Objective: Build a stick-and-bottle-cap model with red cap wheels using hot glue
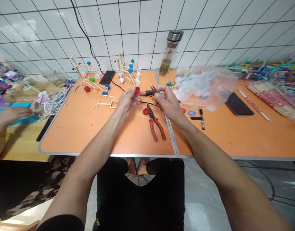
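Observation:
Over the orange table, my left hand [127,102] pinches a small red bottle cap [137,90] between thumb and fingers. My right hand [167,100] is closed around scissors [153,89], whose dark pointed blades stick up toward the left; their handles are mostly hidden by my fingers. Between the hands lies a black and orange tool [149,93], partly covered. Just below are pliers with red-brown handles [157,128], another red cap [146,111] and a thin wooden stick [143,116]. Left of my left hand rests a flat stick frame [106,103].
Two stick-and-cap models [129,69] [89,80] stand near the tiled wall. Behind my right hand are a glass bottle [170,53] and a plastic bag [207,85]. A phone [239,104] and marker [202,119] lie rightward. Another person's hand [16,115] is at far left.

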`<control>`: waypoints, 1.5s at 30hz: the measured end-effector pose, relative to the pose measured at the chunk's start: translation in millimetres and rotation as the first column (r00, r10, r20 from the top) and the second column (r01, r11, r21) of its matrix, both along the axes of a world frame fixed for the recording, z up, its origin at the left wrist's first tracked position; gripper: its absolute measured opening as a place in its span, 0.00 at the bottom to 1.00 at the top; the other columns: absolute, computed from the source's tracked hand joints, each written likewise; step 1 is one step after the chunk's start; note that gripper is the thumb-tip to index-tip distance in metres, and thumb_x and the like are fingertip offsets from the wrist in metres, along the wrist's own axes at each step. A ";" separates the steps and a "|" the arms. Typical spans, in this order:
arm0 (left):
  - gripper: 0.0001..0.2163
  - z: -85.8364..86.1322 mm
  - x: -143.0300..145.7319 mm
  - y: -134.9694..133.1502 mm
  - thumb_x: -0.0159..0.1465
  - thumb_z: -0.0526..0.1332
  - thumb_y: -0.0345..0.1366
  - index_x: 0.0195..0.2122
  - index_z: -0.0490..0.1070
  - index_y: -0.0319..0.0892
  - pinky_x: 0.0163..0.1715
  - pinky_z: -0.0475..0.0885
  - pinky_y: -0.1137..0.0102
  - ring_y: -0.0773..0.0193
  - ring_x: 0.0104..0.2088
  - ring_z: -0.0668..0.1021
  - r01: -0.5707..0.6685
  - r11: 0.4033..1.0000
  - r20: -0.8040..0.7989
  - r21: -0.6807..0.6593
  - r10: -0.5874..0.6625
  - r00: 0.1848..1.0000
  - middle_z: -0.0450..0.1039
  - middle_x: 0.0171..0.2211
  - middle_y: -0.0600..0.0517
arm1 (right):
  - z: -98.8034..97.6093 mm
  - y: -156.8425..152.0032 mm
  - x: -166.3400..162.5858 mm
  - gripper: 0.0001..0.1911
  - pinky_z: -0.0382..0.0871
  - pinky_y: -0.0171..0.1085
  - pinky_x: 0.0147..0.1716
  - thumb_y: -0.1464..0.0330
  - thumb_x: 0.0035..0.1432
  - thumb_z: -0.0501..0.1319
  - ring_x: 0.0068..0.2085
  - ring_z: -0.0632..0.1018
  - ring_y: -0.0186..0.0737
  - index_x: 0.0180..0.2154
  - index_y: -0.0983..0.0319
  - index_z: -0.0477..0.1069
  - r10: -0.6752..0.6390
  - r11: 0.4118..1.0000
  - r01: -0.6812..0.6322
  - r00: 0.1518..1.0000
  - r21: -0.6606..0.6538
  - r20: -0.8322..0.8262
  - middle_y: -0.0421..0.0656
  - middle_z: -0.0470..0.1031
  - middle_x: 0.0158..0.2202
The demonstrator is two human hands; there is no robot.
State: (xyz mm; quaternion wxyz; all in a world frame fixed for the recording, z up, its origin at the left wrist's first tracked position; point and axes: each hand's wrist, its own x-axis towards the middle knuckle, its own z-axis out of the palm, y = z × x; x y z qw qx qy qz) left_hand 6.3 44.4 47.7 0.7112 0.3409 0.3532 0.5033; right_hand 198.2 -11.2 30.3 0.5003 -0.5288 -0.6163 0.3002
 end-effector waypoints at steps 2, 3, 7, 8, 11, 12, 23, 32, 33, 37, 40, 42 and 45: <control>0.15 0.6 0.2 -0.9 0.75 0.71 0.46 0.39 0.77 0.40 0.25 0.73 0.80 0.76 0.20 0.76 0.024 0.999 0.019 -0.035 -0.024 1.000 0.87 0.33 0.48 | -0.9 -1.5 0.4 0.25 0.74 0.43 0.43 0.48 0.78 0.54 0.40 0.80 0.45 0.58 0.59 0.73 -0.004 0.998 -0.001 0.997 0.055 0.079 0.45 0.82 0.40; 0.15 0.7 0.0 -0.9 0.75 0.71 0.45 0.38 0.77 0.39 0.25 0.74 0.80 0.76 0.20 0.76 0.033 0.998 0.028 -0.050 -0.032 0.999 0.88 0.34 0.48 | -0.9 -2.4 0.3 0.28 0.75 0.44 0.47 0.47 0.79 0.52 0.44 0.81 0.46 0.59 0.60 0.76 -0.011 0.996 0.000 0.992 0.086 0.125 0.47 0.84 0.44; 0.14 -0.4 -0.5 0.4 0.76 0.70 0.42 0.37 0.76 0.38 0.26 0.75 0.81 0.77 0.21 0.76 0.065 0.995 0.075 -0.080 -0.059 0.995 0.88 0.35 0.46 | 0.4 -6.1 -2.2 0.29 0.74 0.46 0.54 0.49 0.80 0.53 0.53 0.82 0.51 0.60 0.60 0.81 -0.047 0.987 0.000 0.955 0.160 0.294 0.50 0.85 0.55; 0.14 -0.9 -0.3 0.5 0.77 0.70 0.41 0.37 0.76 0.38 0.26 0.75 0.81 0.77 0.21 0.75 0.070 0.994 0.085 -0.082 -0.063 0.994 0.88 0.35 0.46 | 0.3 -7.0 -3.0 0.28 0.74 0.45 0.53 0.50 0.80 0.54 0.52 0.82 0.51 0.61 0.61 0.81 -0.058 0.987 0.003 0.942 0.163 0.331 0.50 0.85 0.54; 0.12 -2.4 1.5 0.0 0.77 0.70 0.39 0.36 0.76 0.38 0.26 0.75 0.81 0.77 0.21 0.75 0.077 0.993 0.110 -0.089 -0.067 0.992 0.86 0.32 0.50 | -1.9 -9.8 -5.0 0.26 0.73 0.45 0.52 0.54 0.78 0.56 0.48 0.81 0.50 0.64 0.63 0.80 -0.101 0.979 0.009 0.887 0.203 0.450 0.50 0.85 0.50; 0.12 -2.7 2.3 -0.5 0.77 0.70 0.38 0.36 0.76 0.38 0.25 0.75 0.81 0.77 0.20 0.75 0.078 0.993 0.115 -0.092 -0.067 0.991 0.85 0.31 0.51 | -3.0 -10.9 -5.5 0.27 0.73 0.45 0.52 0.55 0.78 0.57 0.49 0.81 0.50 0.64 0.64 0.79 -0.117 0.975 0.005 0.865 0.224 0.489 0.51 0.84 0.50; 0.11 -5.7 9.8 -4.2 0.80 0.64 0.36 0.42 0.80 0.36 0.25 0.75 0.80 0.75 0.20 0.76 0.080 0.984 0.113 -0.161 -0.062 0.992 0.82 0.27 0.53 | 3.0 -22.6 -17.0 0.28 0.72 0.42 0.51 0.61 0.85 0.48 0.60 0.82 0.52 0.74 0.59 0.74 -0.152 0.985 0.038 0.638 0.166 0.755 0.52 0.82 0.65; 0.12 -8.8 14.7 -7.9 0.81 0.63 0.35 0.40 0.80 0.36 0.26 0.75 0.80 0.75 0.21 0.78 0.072 0.986 0.102 -0.147 -0.057 0.993 0.82 0.27 0.52 | 9.3 -25.0 -24.3 0.29 0.67 0.43 0.42 0.60 0.86 0.46 0.57 0.83 0.53 0.75 0.59 0.72 -0.168 0.986 0.109 0.532 0.130 0.830 0.52 0.82 0.65; 0.14 -8.7 15.1 -8.7 0.82 0.60 0.35 0.40 0.80 0.36 0.26 0.75 0.80 0.75 0.21 0.78 0.074 0.987 0.104 -0.143 -0.059 0.993 0.82 0.27 0.52 | 9.8 -25.2 -24.8 0.28 0.67 0.43 0.42 0.60 0.86 0.46 0.57 0.83 0.53 0.74 0.59 0.73 -0.169 0.985 0.113 0.529 0.128 0.832 0.52 0.82 0.65; 0.12 -7.4 16.4 -10.8 0.80 0.63 0.34 0.38 0.78 0.38 0.25 0.74 0.80 0.75 0.21 0.78 0.078 0.990 0.114 -0.114 -0.065 0.991 0.82 0.28 0.53 | 11.1 -25.5 -26.0 0.27 0.65 0.43 0.42 0.61 0.85 0.47 0.57 0.83 0.53 0.72 0.60 0.73 -0.168 0.985 0.122 0.532 0.121 0.830 0.53 0.82 0.65; 0.11 -6.6 17.1 -11.1 0.78 0.68 0.35 0.36 0.76 0.39 0.24 0.73 0.81 0.76 0.21 0.77 0.074 0.991 0.115 -0.114 -0.061 0.991 0.81 0.27 0.54 | 10.9 -25.0 -26.6 0.27 0.63 0.43 0.40 0.61 0.85 0.46 0.55 0.83 0.53 0.70 0.60 0.75 -0.180 0.983 0.131 0.519 0.131 0.835 0.54 0.83 0.63; 0.11 -6.9 17.5 -10.9 0.78 0.67 0.35 0.36 0.76 0.39 0.25 0.74 0.81 0.76 0.20 0.77 0.071 0.991 0.124 -0.117 -0.056 0.991 0.82 0.28 0.54 | 10.8 -24.8 -27.0 0.26 0.61 0.44 0.38 0.62 0.84 0.46 0.53 0.83 0.53 0.69 0.60 0.75 -0.191 0.981 0.133 0.502 0.143 0.844 0.53 0.83 0.61; 0.13 -8.4 17.9 -10.7 0.80 0.63 0.35 0.36 0.77 0.38 0.25 0.74 0.81 0.76 0.21 0.77 0.059 0.990 0.124 -0.126 -0.043 0.991 0.82 0.28 0.53 | 11.2 -24.8 -27.5 0.26 0.57 0.44 0.37 0.63 0.84 0.45 0.51 0.83 0.52 0.67 0.60 0.75 -0.203 0.979 0.127 0.471 0.162 0.859 0.53 0.83 0.59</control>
